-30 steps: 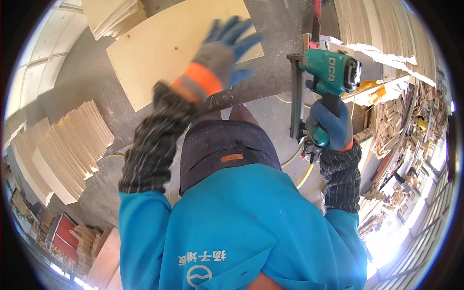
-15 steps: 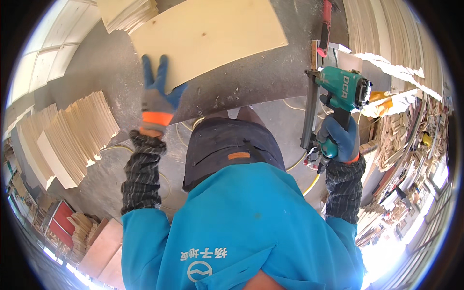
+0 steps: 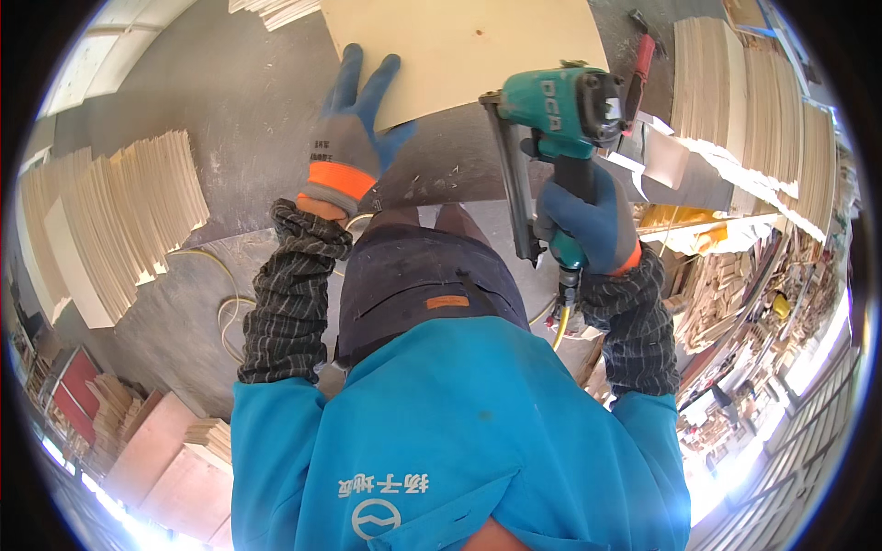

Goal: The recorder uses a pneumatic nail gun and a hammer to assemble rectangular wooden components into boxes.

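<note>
A pale wooden panel (image 3: 496, 41) lies on the dark worktable (image 3: 248, 110) at the far side. My left hand (image 3: 354, 138), in a grey and blue work glove with an orange cuff, rests at the panel's near left corner with its fingers spread. In my gloved right hand (image 3: 588, 216) is a teal pneumatic nail gun (image 3: 551, 101), gripped by its handle. The gun's long magazine slants toward me, and its nose end is close to the panel's near right edge. A yellow air hose (image 3: 561, 326) runs from the bottom of the handle.
Stacked thin boards (image 3: 119, 216) stand at the left, and more board stacks (image 3: 735, 110) at the far right. A hammer with a red grip (image 3: 644, 60) lies right of the panel. Wood scraps (image 3: 730, 285) are heaped at the right. Hose loops (image 3: 223, 317) lie below the table.
The nail gun in my right hand has moved left and up toward the panel. My left hand has shifted right, staying at the panel's corner. The whole view has shifted too.
</note>
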Tool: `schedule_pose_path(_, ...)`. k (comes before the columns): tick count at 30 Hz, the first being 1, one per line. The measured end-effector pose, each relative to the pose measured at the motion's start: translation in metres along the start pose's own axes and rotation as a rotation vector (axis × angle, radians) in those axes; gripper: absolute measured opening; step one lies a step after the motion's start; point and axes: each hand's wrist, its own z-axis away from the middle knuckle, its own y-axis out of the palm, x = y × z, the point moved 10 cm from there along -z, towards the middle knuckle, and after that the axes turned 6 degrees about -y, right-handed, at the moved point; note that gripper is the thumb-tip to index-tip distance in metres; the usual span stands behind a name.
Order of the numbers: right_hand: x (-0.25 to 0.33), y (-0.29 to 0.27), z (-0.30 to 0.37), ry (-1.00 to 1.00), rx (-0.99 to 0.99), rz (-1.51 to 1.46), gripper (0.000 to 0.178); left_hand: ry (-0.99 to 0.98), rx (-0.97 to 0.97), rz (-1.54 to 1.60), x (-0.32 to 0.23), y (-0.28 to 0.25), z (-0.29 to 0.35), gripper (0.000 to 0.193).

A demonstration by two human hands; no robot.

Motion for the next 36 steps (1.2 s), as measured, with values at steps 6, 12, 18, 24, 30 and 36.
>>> schedule_pose_path(6, 0.010, 0.038, -0.018, -0.006, 0.074, 0.067, 0.056, -0.038, -0.068, 0.052, -0.001, 0.000, 0.004, 0.078)
schedule_pose_path(12, 0.008, 0.044, -0.018, 0.084, 0.094, 0.072, 0.045, -0.006, -0.125, 0.021, 0.002, 0.000, 0.006, 0.077)
schedule_pose_path(18, 0.004, 0.051, -0.019, 0.037, 0.104, 0.148, 0.044, 0.002, -0.125, 0.046, 0.011, -0.001, 0.007, 0.077)
schedule_pose_path(24, -0.001, 0.072, -0.021, 0.064, 0.153, 0.163, 0.044, 0.063, -0.038, 0.089, 0.018, -0.002, 0.006, 0.085)
schedule_pose_path(30, 0.005, 0.083, -0.019, 0.068, 0.164, 0.204, 0.043, 0.072, -0.075, 0.087, 0.019, -0.003, 0.009, 0.087)
schedule_pose_path(36, 0.005, 0.086, -0.020, 0.069, 0.155, 0.209, 0.043, 0.061, -0.057, 0.083, 0.022, 0.000, 0.008, 0.090)
